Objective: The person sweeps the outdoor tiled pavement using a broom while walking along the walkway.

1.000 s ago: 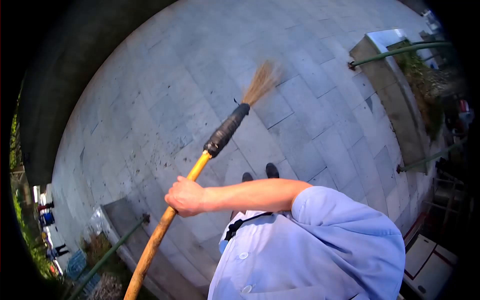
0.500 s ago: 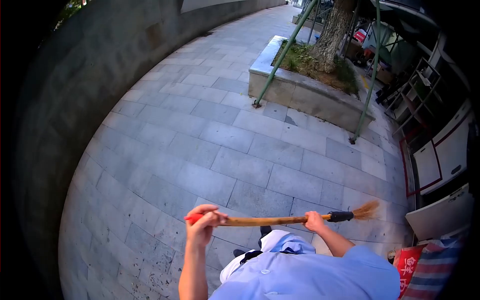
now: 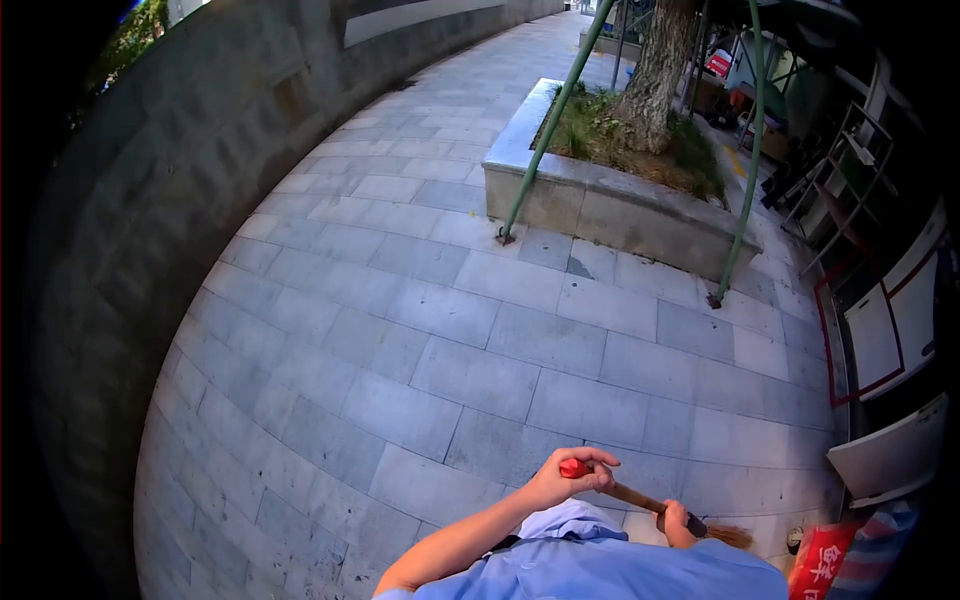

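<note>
A broom (image 3: 632, 496) with a wooden handle slants in front of my body, its red-capped end up and to the left. My left hand (image 3: 572, 478) is closed around the handle just by the red cap. Lower down the handle, my right hand (image 3: 678, 523) grips it near the dark binding. The straw bristles (image 3: 731, 537) point to the right, partly hidden behind my blue shirt sleeve.
Grey stone paving (image 3: 450, 330) stretches ahead. A concrete wall (image 3: 200, 150) runs along the left. Ahead right stands a tree planter (image 3: 620, 215) with green support poles (image 3: 550, 130). White panels (image 3: 890, 450) and a red bag (image 3: 822, 560) are at the right.
My left hand has moved right and down, bringing the red-capped end closer to my right hand. The broom has swung from nearly level to slanted, and its bristles now sit lower in view.
</note>
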{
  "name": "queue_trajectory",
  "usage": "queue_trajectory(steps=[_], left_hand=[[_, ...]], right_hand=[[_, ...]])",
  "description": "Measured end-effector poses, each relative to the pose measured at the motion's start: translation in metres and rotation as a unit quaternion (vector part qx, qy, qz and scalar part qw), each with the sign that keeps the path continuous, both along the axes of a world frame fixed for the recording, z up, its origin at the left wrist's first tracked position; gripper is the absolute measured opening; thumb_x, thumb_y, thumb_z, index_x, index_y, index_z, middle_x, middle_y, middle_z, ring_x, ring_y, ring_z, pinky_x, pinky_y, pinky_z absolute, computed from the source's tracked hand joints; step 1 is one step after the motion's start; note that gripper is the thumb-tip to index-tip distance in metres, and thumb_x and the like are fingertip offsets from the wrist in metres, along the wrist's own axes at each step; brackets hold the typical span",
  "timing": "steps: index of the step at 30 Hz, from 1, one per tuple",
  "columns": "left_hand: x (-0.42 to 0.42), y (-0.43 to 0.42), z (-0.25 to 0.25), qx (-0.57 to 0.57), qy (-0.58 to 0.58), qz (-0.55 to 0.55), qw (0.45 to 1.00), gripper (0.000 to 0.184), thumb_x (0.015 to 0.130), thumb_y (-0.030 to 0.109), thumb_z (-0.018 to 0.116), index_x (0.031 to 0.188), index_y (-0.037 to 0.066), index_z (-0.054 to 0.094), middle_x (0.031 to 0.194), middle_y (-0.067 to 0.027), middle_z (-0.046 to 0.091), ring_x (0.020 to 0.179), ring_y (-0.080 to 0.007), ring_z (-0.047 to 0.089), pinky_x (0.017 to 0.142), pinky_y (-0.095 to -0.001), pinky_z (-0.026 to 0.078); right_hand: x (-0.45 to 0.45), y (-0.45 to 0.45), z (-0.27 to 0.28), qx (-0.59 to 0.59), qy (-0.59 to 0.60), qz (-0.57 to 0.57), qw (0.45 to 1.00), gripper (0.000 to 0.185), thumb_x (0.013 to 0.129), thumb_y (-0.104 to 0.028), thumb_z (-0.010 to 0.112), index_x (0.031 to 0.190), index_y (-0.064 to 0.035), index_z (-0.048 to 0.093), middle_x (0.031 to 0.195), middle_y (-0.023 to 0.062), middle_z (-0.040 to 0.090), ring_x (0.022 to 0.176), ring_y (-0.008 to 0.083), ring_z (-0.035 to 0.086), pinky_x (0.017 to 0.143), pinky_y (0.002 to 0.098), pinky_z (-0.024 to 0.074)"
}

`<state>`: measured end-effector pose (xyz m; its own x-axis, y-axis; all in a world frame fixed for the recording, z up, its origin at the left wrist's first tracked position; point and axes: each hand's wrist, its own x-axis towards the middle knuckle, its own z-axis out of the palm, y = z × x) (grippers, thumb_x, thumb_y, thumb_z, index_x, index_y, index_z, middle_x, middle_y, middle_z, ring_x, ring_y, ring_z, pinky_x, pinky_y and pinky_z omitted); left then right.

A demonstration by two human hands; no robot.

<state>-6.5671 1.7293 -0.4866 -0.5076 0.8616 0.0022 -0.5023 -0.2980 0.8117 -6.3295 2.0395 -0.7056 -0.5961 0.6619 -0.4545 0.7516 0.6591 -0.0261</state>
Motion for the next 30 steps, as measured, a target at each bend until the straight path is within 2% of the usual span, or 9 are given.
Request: queue_trajectory(steps=[7,9,14,17,21,22,23,29,30], left_hand=[[-0.065,-0.002,0.017,-0.018,-0.021,0.082,0.996,0.028,0.083,0.008,0.065,0.108,-0.003,0.058,0.081,-0.0042,0.06,0.086,-0.0165,0.062,0.077,-0.0286,0.049],[-0.078,-0.019,0.015,0.003,-0.002,0.106,0.994,0.027,0.082,0.008,0.065,0.106,-0.003,0.059,0.083,-0.0067,0.063,0.086,-0.0177,0.063,0.074,-0.0289,0.05],[-0.081,-0.096,0.024,-0.04,0.018,0.253,0.967,0.029,0.079,0.006,0.066,0.106,-0.004,0.06,0.094,-0.0147,0.066,0.086,-0.0206,0.063,0.07,-0.0287,0.05],[-0.061,-0.155,0.044,-0.036,0.075,0.363,0.928,0.027,0.079,0.001,0.062,0.103,-0.009,0.058,0.082,-0.015,0.064,0.082,-0.0218,0.063,0.076,-0.0324,0.05],[-0.001,-0.221,0.089,-0.136,0.107,0.546,0.82,0.024,0.076,0.005,0.06,0.097,-0.006,0.058,0.062,-0.0103,0.057,0.074,-0.0255,0.061,0.091,-0.0493,0.043],[0.021,-0.24,0.094,-0.167,0.13,0.572,0.792,0.026,0.077,0.009,0.06,0.099,-0.005,0.057,0.062,-0.0096,0.056,0.074,-0.0261,0.061,0.092,-0.0507,0.041],[0.045,-0.251,0.104,-0.189,0.134,0.608,0.76,0.029,0.079,0.012,0.059,0.104,-0.003,0.055,0.06,-0.0091,0.055,0.078,-0.0259,0.06,0.091,-0.0501,0.041],[0.162,-0.256,0.156,-0.356,0.183,0.728,0.557,0.03,0.086,0.013,0.053,0.113,0.001,0.054,0.061,-0.0026,0.044,0.079,-0.0203,0.053,0.095,-0.0439,0.038],[0.157,-0.24,0.181,-0.46,0.17,0.708,0.508,0.03,0.088,0.017,0.049,0.111,-0.003,0.053,0.078,-0.0166,0.058,0.069,-0.0212,0.053,0.09,-0.0499,0.043]], right_hand=[[-0.12,0.025,0.006,0.006,0.005,0.0,1.0,0.014,0.069,-0.023,0.066,0.082,-0.0182,0.069,0.095,0.0082,0.067,0.099,0.03,0.06,0.087,0.0432,0.0444],[-0.156,0.007,0.029,-0.007,0.03,0.074,0.997,0.021,0.068,-0.027,0.072,0.085,-0.0171,0.069,0.089,0.0102,0.066,0.094,0.0334,0.06,0.084,0.0459,0.0459],[-0.239,-0.033,-0.001,0.005,0.125,0.219,0.968,0.012,0.071,-0.022,0.065,0.079,-0.0132,0.067,0.089,0.0118,0.065,0.092,0.0322,0.059,0.082,0.0471,0.044],[-0.307,-0.099,0.026,-0.016,0.135,0.341,0.93,0.01,0.072,-0.019,0.061,0.074,-0.0105,0.065,0.085,0.0127,0.064,0.089,0.0332,0.058,0.078,0.0459,0.0445],[-0.363,-0.21,0.026,-0.058,0.298,0.481,0.822,0.02,0.065,-0.012,0.065,0.083,-0.0086,0.057,0.084,0.0123,0.055,0.088,0.0315,0.054,0.076,0.0448,0.04],[-0.373,-0.247,0.042,-0.098,0.246,0.503,0.823,0.019,0.065,-0.013,0.066,0.082,-0.0089,0.057,0.085,0.0113,0.056,0.09,0.0303,0.054,0.078,0.0437,0.0397],[-0.383,-0.284,0.059,-0.115,0.159,0.541,0.818,0.019,0.07,-0.015,0.062,0.089,-0.0104,0.06,0.093,0.0081,0.059,0.098,0.027,0.054,0.084,0.0419,0.0392],[-0.379,-0.489,0.084,-0.212,0.175,0.706,0.652,0.018,0.074,-0.018,0.063,0.092,-0.0115,0.061,0.096,0.0075,0.058,0.1,0.0238,0.054,0.09,0.0428,0.0385],[-0.376,-0.516,0.085,-0.234,0.176,0.727,0.621,0.018,0.074,-0.018,0.063,0.092,-0.0116,0.061,0.095,0.0076,0.058,0.1,0.024,0.054,0.091,0.0422,0.0386]])
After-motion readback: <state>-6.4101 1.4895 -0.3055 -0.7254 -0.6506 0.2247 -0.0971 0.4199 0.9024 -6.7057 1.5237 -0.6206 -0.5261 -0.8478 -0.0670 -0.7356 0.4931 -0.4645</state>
